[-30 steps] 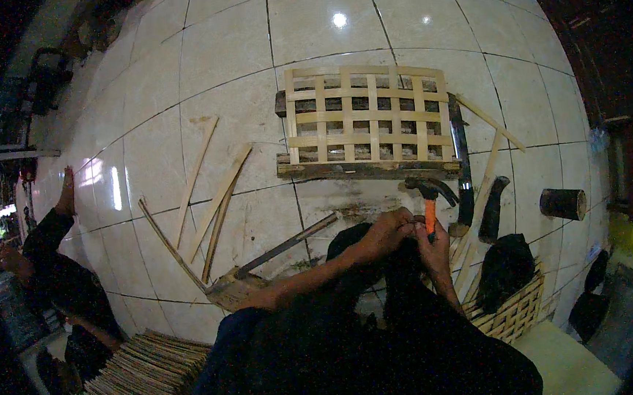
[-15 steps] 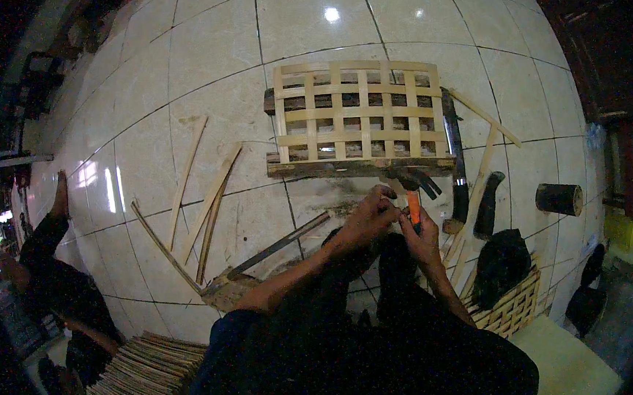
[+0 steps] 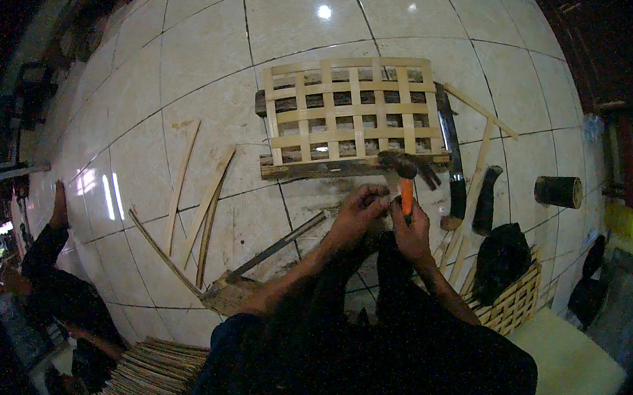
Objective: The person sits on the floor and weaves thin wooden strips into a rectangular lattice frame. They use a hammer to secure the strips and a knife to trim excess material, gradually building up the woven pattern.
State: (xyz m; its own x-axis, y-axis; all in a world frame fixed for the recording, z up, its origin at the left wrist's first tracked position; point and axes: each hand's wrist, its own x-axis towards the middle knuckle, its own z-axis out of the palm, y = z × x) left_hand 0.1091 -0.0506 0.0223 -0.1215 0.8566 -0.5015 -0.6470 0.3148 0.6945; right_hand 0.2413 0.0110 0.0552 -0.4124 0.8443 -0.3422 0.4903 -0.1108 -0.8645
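On the pale tiled floor [image 3: 212, 73], with another person [image 3: 74, 302] at the room's left side, the lattice [image 3: 354, 112] lies across dark wood blocks [image 3: 315, 170]. Compared with one second earlier, the hammer [image 3: 406, 185] is nearer the lattice, its head overlapping the near block in view; the right hand [image 3: 412, 236] is closed around its orange handle, while the left hand [image 3: 359, 215] has fingers bent together just beside it, contents indiscernible.
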